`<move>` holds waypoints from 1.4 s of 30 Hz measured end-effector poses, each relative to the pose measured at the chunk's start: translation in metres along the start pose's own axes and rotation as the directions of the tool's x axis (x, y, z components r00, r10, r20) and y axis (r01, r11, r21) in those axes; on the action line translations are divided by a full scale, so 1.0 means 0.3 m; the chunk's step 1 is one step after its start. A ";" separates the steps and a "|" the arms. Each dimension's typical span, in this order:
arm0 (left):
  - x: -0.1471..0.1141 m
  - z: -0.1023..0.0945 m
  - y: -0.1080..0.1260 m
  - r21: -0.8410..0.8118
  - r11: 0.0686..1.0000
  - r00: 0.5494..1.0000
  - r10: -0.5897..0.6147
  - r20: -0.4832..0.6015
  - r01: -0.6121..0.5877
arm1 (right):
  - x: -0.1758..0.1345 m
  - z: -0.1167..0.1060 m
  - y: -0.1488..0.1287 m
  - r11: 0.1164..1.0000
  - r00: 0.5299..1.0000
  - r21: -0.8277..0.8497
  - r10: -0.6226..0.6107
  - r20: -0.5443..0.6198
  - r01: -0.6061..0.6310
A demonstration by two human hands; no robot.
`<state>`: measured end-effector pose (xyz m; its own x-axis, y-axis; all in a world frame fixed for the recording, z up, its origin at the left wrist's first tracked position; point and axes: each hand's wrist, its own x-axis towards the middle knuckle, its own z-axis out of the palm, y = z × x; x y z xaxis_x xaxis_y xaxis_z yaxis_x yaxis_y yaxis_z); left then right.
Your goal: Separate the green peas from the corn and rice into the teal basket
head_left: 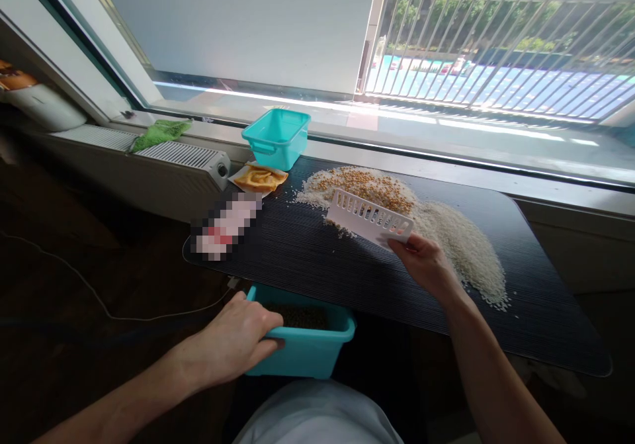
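My left hand (248,331) is closed on the left rim of a turquoise plastic bin (302,351), just below the table's front edge. Small dark grains (302,315) lie inside that bin. My right hand (427,262) grips one end of a white slotted plastic tray (364,224), tilted over the table. Behind the tray spreads a heap of white rice with orange-yellow kernels (367,184) on top; their exact kind is too small to tell. A second heap, of plain white rice (461,245), lies to the right, joined to the first.
Another turquoise bin (278,136) stands at the back left of the dark table (292,245). Before it lies a brownish-yellow item on a white wrapper (260,178). A blurred-out pink object (225,225) rests at the left end. Left are a radiator (178,156) and a green cloth (161,133).
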<state>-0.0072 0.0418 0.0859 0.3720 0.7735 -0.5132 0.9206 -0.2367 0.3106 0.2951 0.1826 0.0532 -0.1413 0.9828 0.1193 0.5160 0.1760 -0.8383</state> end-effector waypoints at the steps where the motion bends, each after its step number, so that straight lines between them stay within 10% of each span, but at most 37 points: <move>1: 0.000 -0.001 0.001 -0.002 1.000 1.000 -0.001 -0.002 0.001 | -0.008 -0.003 0.001 1.000 1.000 -0.005 -0.008 0.010 0.008; 42: 0.012 -0.026 0.030 0.012 1.000 1.000 0.010 0.015 -0.010 | -0.218 -0.024 -0.073 0.995 0.986 -0.044 -0.078 0.150 0.086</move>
<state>0.0016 0.0470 0.0929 0.3832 0.7623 -0.5216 0.9180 -0.2518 0.3064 0.2991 0.1149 0.0676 -0.3066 0.9462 0.1030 0.5386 0.2618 -0.8009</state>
